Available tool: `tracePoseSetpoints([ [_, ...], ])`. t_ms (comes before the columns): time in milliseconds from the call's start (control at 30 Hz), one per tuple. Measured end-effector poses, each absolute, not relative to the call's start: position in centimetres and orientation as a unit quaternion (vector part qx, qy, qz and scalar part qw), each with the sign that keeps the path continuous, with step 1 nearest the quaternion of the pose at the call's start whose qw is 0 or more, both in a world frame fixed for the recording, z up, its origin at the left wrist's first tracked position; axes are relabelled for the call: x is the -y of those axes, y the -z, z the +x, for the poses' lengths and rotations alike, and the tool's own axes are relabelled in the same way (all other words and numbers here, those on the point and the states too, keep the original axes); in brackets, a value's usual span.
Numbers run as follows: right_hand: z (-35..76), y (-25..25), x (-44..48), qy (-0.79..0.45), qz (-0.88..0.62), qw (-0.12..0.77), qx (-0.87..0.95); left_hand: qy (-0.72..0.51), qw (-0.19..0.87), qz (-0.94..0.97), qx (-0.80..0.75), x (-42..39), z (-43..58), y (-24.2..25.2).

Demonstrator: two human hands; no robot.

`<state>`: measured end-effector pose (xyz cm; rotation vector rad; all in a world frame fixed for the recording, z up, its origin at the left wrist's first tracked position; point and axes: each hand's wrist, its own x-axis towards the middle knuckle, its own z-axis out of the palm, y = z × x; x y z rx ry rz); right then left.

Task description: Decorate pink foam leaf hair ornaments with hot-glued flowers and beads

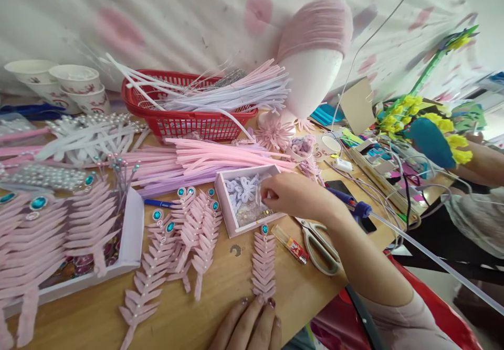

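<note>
My left hand [250,326] lies at the table's front edge. Its fingers are stretched out flat, their tips at the lower end of a pink feather-shaped pipe-cleaner leaf [263,263] topped with a turquoise gem; the leaf's stem is hidden there. My right hand [291,192] reaches into a small white box [232,227] with its fingers curled together. What they pinch, if anything, is hidden. The box holds pale pipe-cleaner flowers [246,188] and clear beads. Just right of the leaf lie a red-labelled tube [290,245] and scissors [321,247].
More pink leaves [151,276] lie leftward, some over a white tray [132,229]. Behind are pink pipe cleaners [224,153] and a red basket [189,124]. A blue glue gun [352,203] with a long glue stick lies beside my right forearm. Another person's arm [486,163] shows far right.
</note>
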<state>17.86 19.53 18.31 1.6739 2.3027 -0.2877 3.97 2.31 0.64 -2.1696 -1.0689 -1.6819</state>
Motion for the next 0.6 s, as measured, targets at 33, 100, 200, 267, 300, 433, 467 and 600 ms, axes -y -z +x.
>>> tracePoseSetpoints([
  [33,18.3,-18.6,-18.8,0.101,0.585,0.102,-0.798,0.546,0.086,-0.754,0.355,-2.2,3.3,-1.1],
  [100,19.4,-18.7,-16.5,0.123,0.583,-0.024,-0.803,0.472,0.043,-0.812,0.341,-1.9,1.9,-2.0],
  [200,20.6,-16.9,-11.7,0.184,0.55,-0.233,-0.781,0.41,0.002,-0.854,0.321,-1.5,0.3,-3.0],
  [267,20.6,-14.6,-8.4,0.183,0.554,-0.312,-0.75,0.398,-0.013,-0.859,0.321,-1.3,-0.1,-3.4],
  [300,20.3,-13.3,-7.1,0.177,0.565,-0.327,-0.737,0.394,-0.018,-0.861,0.321,-1.2,-0.1,-3.5],
  [433,19.0,-9.2,-4.1,0.174,0.594,-0.353,-0.701,0.373,-0.035,-0.869,0.324,-1.0,0.0,-3.7],
  [467,18.7,-8.6,-3.9,0.174,0.599,-0.356,-0.696,0.37,-0.037,-0.869,0.325,-1.0,0.0,-3.7],
  [600,18.6,-8.0,-4.2,0.184,0.604,-0.355,-0.689,0.367,-0.035,-0.869,0.331,-1.0,-0.1,-3.9],
])
